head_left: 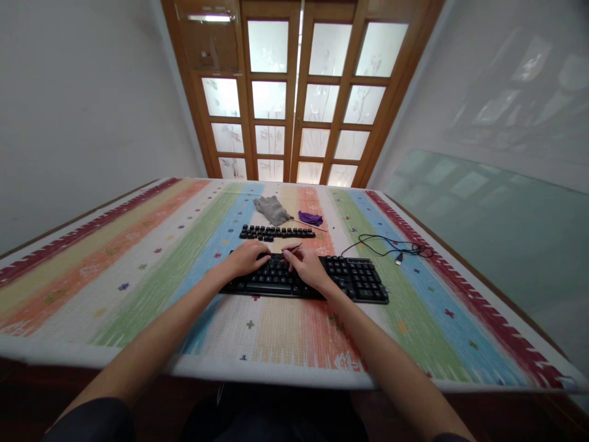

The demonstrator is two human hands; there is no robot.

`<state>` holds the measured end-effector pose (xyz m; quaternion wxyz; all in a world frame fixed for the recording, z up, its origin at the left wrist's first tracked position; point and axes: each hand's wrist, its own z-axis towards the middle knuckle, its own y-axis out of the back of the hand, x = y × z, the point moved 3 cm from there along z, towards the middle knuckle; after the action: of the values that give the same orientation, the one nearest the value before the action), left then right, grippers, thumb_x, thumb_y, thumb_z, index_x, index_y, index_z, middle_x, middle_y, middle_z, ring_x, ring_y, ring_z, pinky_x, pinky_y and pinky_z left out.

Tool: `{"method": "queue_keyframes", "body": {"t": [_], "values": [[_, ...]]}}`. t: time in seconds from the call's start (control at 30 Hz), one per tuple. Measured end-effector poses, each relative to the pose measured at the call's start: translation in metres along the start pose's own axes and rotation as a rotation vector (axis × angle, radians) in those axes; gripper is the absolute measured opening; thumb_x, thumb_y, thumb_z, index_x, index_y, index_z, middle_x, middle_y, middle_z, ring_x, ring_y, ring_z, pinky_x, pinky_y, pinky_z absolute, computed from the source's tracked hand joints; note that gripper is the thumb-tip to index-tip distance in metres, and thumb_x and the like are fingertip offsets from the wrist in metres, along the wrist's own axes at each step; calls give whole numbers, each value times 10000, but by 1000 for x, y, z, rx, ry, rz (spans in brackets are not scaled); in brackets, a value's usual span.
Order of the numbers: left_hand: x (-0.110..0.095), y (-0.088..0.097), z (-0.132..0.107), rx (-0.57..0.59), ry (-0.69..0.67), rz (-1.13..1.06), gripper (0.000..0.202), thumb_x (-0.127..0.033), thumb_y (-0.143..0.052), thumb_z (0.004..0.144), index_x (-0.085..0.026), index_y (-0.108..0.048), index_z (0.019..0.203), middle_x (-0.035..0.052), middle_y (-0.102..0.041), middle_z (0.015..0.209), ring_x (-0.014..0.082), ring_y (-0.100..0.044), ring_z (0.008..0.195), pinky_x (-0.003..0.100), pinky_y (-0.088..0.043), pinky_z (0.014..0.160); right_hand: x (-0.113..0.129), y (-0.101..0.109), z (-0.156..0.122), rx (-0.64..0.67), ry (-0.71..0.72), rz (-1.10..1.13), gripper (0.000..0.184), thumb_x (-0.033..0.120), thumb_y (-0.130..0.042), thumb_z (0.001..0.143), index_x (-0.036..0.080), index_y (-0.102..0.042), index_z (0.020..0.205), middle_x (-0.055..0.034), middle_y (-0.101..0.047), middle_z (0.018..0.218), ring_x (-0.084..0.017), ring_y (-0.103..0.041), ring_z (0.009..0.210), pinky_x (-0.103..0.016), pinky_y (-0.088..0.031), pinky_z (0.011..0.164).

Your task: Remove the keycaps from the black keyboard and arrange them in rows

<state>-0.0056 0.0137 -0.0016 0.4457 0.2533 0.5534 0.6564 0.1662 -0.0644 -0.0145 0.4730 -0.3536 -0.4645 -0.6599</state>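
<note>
Looking down on a black keyboard [361,279], long and low, lying flat across the middle of a striped tablecloth [138,270], closer to the near edge than the far one. Right block of dark keys in plain view, pale lettering too small to read. Left half mostly hidden under the hands.

Left hand [248,256] palm down on the keyboard's left part, fingers close together and curled onto the keys. Right hand [307,267] just beside it over the centre, fingers bent down, index tip out toward the far edge. Thin dark line at that fingertip; cannot tell whether pinched or not.

Just beyond the keyboard, a row of loose black keys [277,232], parallel to it, with a narrow strip of cloth between. Farther back, a grey rag [272,210] and a small purple rag [310,218], with a thin stick [317,226] slanting out from under the purple one. Off to the right, a black cable [391,245] looping from the keyboard's back edge, plug [399,259] lying free on the cloth.

Plenty of bare cloth to the left, wide room to the right past the cable, a broad band in front down to the near edge. Beyond the far edge, a wooden door [299,123] with frosted panes.
</note>
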Motion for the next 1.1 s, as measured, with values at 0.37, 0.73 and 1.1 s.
{"method": "queue_keyframes", "body": {"t": [0.37, 0.73, 1.1], "values": [[-10, 5, 1, 68, 149, 25, 238, -227, -546, 893, -167, -775, 907, 112, -741, 856, 239, -650, 849, 339, -473, 804, 17, 4, 0, -7, 77, -179, 302, 424, -500, 937, 160, -596, 828, -34, -657, 696, -143, -609, 556, -279, -476, 609], [-11, 1, 3, 69, 199, 86, 248, -225, -540, 873, -170, -779, 912, 114, -729, 804, 231, -650, 788, 317, -460, 742, 15, -20, 3, 119, 3, -112, 150, 312, -515, 932, 179, -554, 873, 13, -601, 615, -133, -577, 466, -242, -461, 481], [-14, 5, 4, 80, 243, 90, 246, -237, -540, 866, -171, -776, 848, 118, -733, 813, 239, -661, 788, 321, -465, 748, 37, -22, 14, 152, 60, -403, 102, 168, -533, 921, 163, -567, 824, 6, -598, 603, -124, -568, 503, -226, -427, 537]]}}
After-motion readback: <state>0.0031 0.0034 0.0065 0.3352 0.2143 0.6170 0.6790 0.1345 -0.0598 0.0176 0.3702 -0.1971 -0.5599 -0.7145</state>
